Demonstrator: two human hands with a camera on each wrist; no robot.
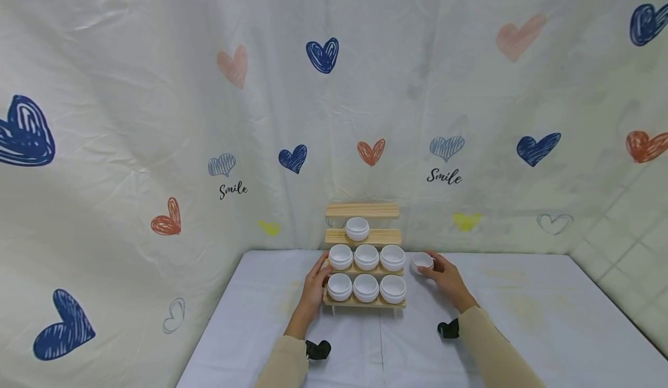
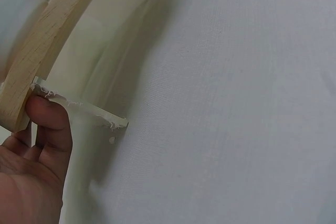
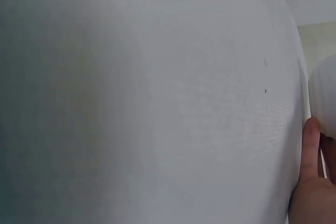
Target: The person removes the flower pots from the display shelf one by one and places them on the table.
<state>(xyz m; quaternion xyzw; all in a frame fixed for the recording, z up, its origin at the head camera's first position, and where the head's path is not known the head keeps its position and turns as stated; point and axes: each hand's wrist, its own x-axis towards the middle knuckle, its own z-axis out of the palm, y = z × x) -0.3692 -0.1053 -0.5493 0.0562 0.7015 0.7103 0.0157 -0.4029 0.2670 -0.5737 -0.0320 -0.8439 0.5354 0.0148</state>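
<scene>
A tiered wooden stand (image 1: 362, 210) with pale slats stands at the back of the table, bearing small white round pots in rows: one pot (image 1: 357, 229) on the second slat from the top, three on each of the two lower slats. At the stand's left side, my left hand (image 1: 313, 286) grips a slat's end. In the left wrist view the thumb and fingers (image 2: 50, 116) pinch the wooden slat (image 2: 50, 30) beside a white support. My right hand (image 1: 447, 280) holds another white pot (image 1: 419, 261) between thumb and fingers, just right of the stand. The right wrist view shows this pot (image 3: 324, 93) only in part.
A white cloth (image 1: 522, 318) covers the table. Behind it hangs a pale curtain (image 1: 386, 86) printed with hearts and "Smile", close behind the stand. A black wrist mount (image 1: 319, 350) shows at the left sleeve, another black mount (image 1: 447, 329) at the right.
</scene>
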